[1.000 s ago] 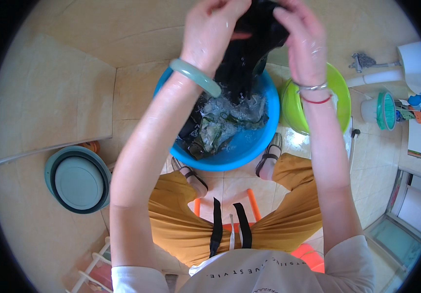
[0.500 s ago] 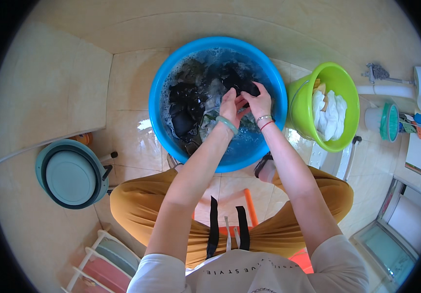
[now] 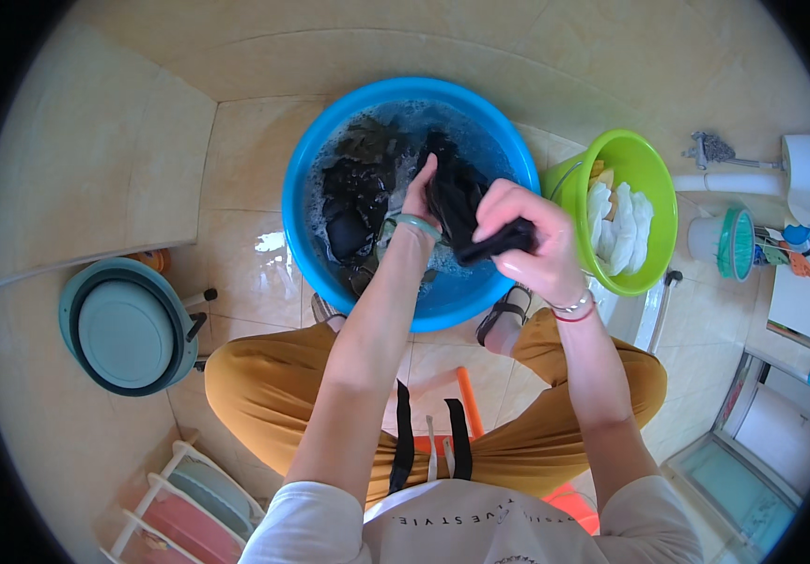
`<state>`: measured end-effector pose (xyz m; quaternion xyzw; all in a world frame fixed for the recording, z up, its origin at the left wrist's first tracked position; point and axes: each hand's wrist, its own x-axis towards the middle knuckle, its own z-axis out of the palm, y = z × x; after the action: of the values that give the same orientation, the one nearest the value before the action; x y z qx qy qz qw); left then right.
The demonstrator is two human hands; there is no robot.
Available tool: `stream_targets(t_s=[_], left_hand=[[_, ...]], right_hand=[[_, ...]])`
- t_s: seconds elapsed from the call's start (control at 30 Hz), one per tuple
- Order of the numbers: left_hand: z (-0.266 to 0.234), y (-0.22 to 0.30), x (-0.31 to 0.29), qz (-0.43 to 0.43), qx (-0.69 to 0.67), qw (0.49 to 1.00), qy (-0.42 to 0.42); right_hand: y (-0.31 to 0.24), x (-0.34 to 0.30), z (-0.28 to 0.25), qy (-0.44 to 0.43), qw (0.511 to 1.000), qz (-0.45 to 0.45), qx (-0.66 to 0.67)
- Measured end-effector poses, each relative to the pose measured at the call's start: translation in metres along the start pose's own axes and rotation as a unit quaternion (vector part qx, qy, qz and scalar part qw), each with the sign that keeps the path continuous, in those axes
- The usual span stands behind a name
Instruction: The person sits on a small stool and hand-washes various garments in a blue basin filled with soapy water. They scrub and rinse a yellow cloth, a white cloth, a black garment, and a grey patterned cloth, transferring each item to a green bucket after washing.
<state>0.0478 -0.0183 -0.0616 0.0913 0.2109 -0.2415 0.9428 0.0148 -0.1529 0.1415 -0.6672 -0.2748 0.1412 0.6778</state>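
Basin sits on tiled flr nr bkt.

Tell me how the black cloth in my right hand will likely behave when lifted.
The black cloth is probably floppy, since it bunches and folds at your right hand. Likely wet from the foamy water below, it may feel heavy and slippery.
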Motion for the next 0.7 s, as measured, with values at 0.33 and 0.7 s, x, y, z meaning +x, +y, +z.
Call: stream_targets(t_s=[0.33, 0.7], left_hand=[[-0.017, -0.023, -0.044, -0.006, 0.016, 0.972, 0.234], [0.066, -0.034, -0.098, -0.015, -0.210, 0.977, 0.030]], right_hand=[[0.025, 0.080, -0.067, 0.177, 0.974, 0.074, 0.122], [0.210, -0.020, -0.037, 0.154, 0.740, 0.288, 0.588]])
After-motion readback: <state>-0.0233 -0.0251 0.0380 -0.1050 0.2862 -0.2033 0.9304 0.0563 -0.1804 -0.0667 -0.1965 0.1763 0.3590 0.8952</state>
